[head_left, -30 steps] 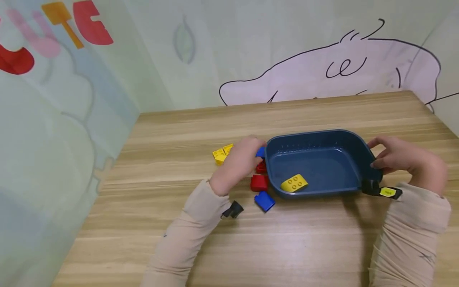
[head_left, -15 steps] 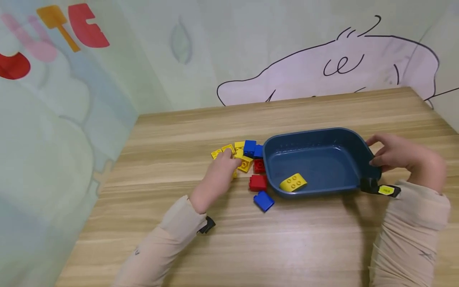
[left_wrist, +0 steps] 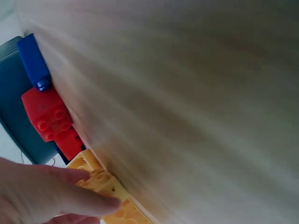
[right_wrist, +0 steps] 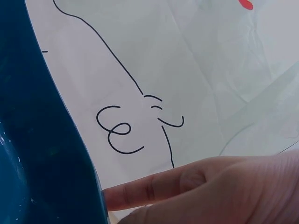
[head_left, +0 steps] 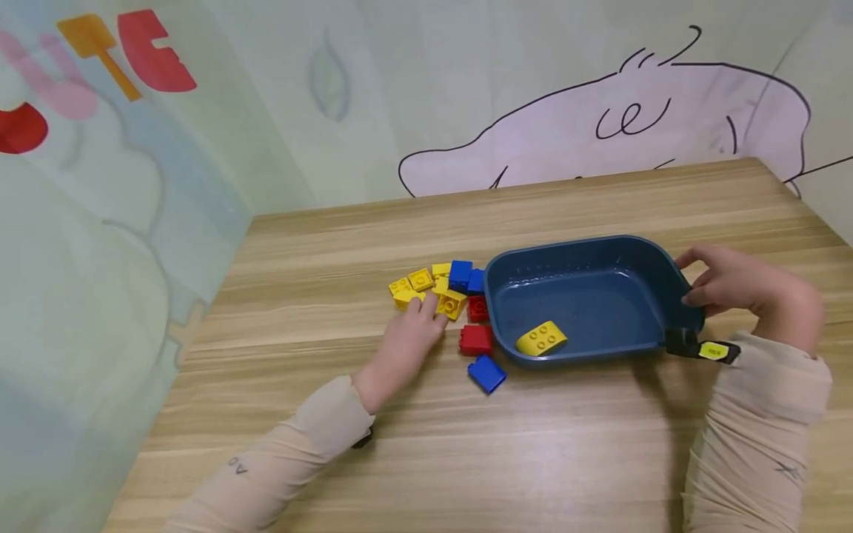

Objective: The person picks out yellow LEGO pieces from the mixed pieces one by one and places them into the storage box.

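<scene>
My left hand (head_left: pixel 403 348) reaches into a cluster of yellow toy building bricks, palm down. In the left wrist view, its thumb and a finger pinch a yellow brick (left_wrist: pixel 105 183); in the head view the fingers mostly hide it. Another yellow brick (head_left: pixel 450 303) lies just right of the fingertips, and a yellow brick (head_left: pixel 420 279) sits beyond them. On the right, my right hand (head_left: pixel 740 285) grips the end wall of a dark blue plastic tub (head_left: pixel 593 352). Inside the tub, near its front left corner, rests a curved yellow brick (head_left: pixel 541 339).
Along the tub's left side are a red brick (head_left: pixel 475 340), a darker red brick (head_left: pixel 477 309) and a blue brick (head_left: pixel 486 374). Another blue brick (head_left: pixel 460 275) stands at the back of the cluster. A printed wall sheet (head_left: pixel 360 96) rises behind the wooden table (head_left: pixel 320 237).
My left hand has pulled back from the tub's left edge to the yellow bricks, then slightly toward me, uncovering the blue and yellow bricks. My right hand stays on the tub.
</scene>
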Demonstrator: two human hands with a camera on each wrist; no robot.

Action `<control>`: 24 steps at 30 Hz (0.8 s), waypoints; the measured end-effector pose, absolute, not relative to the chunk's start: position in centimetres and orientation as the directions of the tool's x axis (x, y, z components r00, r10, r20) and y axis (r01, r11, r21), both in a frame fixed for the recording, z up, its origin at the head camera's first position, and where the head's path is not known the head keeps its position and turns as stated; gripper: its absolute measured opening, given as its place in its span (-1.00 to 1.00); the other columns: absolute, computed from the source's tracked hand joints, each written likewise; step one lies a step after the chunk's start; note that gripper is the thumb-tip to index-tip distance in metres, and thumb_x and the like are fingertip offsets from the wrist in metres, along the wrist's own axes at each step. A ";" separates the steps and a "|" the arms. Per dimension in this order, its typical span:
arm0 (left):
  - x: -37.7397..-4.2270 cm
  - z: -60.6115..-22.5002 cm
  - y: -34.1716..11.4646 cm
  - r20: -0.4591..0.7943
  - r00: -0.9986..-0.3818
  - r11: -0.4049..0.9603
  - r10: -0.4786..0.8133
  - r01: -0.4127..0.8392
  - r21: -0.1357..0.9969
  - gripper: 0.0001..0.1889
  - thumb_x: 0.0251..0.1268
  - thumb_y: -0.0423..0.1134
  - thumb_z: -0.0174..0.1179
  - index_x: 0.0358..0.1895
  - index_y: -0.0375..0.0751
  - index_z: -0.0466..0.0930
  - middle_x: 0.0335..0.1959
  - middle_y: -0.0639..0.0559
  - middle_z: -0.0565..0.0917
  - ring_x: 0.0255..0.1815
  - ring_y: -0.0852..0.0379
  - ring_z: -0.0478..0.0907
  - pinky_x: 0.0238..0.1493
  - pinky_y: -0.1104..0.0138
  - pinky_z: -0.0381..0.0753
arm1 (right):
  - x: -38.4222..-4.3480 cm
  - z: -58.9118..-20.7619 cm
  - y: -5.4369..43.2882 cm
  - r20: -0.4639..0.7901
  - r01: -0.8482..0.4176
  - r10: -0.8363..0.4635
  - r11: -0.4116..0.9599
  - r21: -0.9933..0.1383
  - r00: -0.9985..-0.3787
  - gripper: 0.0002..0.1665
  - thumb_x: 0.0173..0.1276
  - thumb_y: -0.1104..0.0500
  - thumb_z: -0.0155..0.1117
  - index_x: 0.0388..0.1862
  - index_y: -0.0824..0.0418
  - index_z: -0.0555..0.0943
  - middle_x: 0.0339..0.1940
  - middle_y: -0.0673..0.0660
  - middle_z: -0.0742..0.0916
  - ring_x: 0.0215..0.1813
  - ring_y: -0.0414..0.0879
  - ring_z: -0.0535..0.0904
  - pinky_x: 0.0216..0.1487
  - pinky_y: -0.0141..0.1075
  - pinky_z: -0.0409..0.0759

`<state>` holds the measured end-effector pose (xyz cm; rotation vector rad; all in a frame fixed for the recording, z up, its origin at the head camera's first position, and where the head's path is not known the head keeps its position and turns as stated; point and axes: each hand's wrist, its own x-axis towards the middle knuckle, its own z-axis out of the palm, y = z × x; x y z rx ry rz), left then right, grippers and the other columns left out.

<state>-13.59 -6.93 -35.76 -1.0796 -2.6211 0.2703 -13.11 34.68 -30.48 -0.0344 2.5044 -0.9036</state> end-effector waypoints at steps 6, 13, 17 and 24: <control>-13.4 -35.7 -7.2 0.219 -0.691 0.725 0.689 0.652 -0.224 -0.76 0.05 -0.65 0.17 -0.23 -0.34 0.58 -0.14 -0.25 0.46 -0.37 -0.05 0.46 -0.59 0.35 0.58 | -13.1 -30.4 34.6 -0.415 0.125 -0.189 0.773 -0.621 -0.890 -0.37 0.26 0.39 0.08 0.23 0.56 0.08 -0.13 0.53 0.58 -0.25 0.12 0.63 -0.18 0.03 0.57; -13.3 -35.2 -7.3 0.159 -0.739 0.756 0.655 0.636 -0.157 -0.75 0.06 -0.65 0.17 -0.17 -0.39 0.58 -0.21 -0.25 0.47 -0.33 -0.08 0.48 -0.51 0.31 0.62 | -13.1 -30.5 34.8 -0.412 0.129 -0.189 0.766 -0.630 -0.891 -0.37 0.26 0.40 0.08 0.23 0.54 0.08 -0.17 0.46 0.61 -0.26 0.10 0.63 -0.18 0.02 0.57; -13.4 -34.6 -7.3 0.119 -0.755 0.763 0.645 0.627 -0.158 -0.71 0.07 -0.64 0.17 -0.11 -0.38 0.59 -0.19 -0.26 0.47 -0.32 -0.08 0.48 -0.48 0.33 0.62 | -13.2 -30.5 34.9 -0.411 0.131 -0.191 0.760 -0.637 -0.891 -0.38 0.25 0.41 0.08 0.23 0.54 0.08 -0.18 0.44 0.62 -0.26 0.10 0.63 -0.19 0.00 0.58; -13.3 -33.1 -7.2 0.102 -0.761 0.767 0.640 0.627 -0.135 -0.66 0.08 -0.64 0.16 -0.04 -0.37 0.56 -0.14 -0.28 0.47 -0.31 -0.09 0.50 -0.46 0.32 0.61 | -13.2 -30.7 34.8 -0.403 0.124 -0.201 0.751 -0.649 -0.893 -0.39 0.24 0.43 0.08 0.21 0.56 0.10 -0.20 0.43 0.62 -0.28 0.10 0.64 -0.22 -0.03 0.59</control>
